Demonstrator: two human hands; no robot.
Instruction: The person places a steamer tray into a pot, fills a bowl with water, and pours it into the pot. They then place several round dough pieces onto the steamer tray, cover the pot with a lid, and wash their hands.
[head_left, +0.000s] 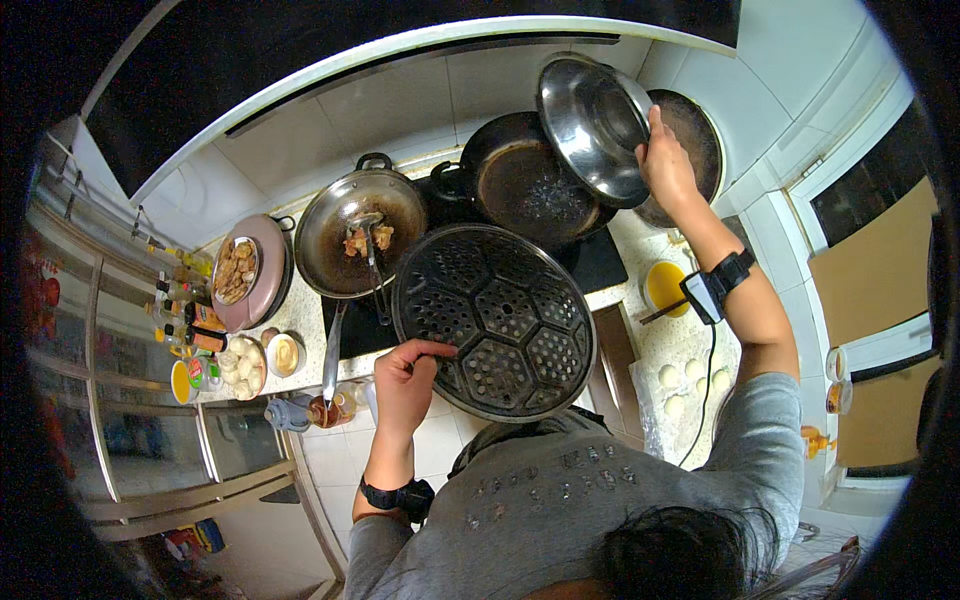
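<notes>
My left hand (405, 382) holds the rim of a round, dark perforated steamer plate (506, 311), its index finger lying over the top face. The plate is tilted in front of my body, overlapping the cooktop's front edge. Up at the right, my right hand (669, 171) grips the rim of a shiny stainless steel bowl (589, 124). This bowl is tipped on its side above the right part of a dark wok (517, 176). Small bright specks show on the wok's bottom; whether they are water cannot be told.
A steel wok (319, 251) holds browned food and a ladle (367, 240). To its left are a plate of fried pieces (236, 274), bottles (202, 315) and pale round pieces (241, 367). Rightward are a yellow bowl (667, 281), dough balls (694, 371) and a cable (709, 390).
</notes>
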